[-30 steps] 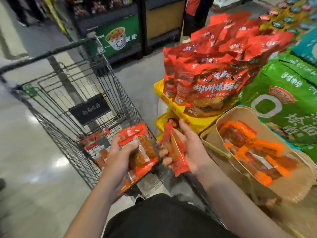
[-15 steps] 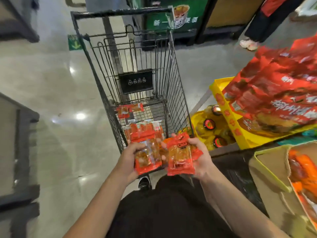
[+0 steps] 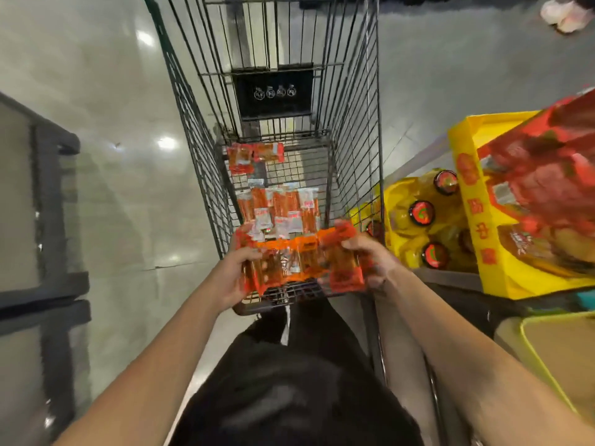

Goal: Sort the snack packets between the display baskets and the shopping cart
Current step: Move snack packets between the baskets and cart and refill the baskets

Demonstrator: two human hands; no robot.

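Both hands hold orange-red snack packets over the near end of the wire shopping cart [image 3: 357, 130]. My left hand [image 3: 236, 275] grips a bunch of packets [image 3: 277, 263] from the left. My right hand [image 3: 375, 262] grips another packet [image 3: 343, 259] from the right; the two lots touch in the middle. Inside the cart lie several similar packets [image 3: 280, 209] in a row, and two more packets [image 3: 254, 156] sit at its far end. A display basket's yellow-green rim [image 3: 544, 358] shows at the lower right.
A yellow display tray [image 3: 483, 220] of large red bags stands right of the cart, with yellow bottles with red caps [image 3: 421, 214] below it. A dark shelf frame [image 3: 54, 220] stands at the left. Someone's shoes [image 3: 566, 14] are at the top right. Grey floor lies to the left.
My view has swung left and down onto the cart. Both hands have moved forward over the cart's near end and brought their packets together.
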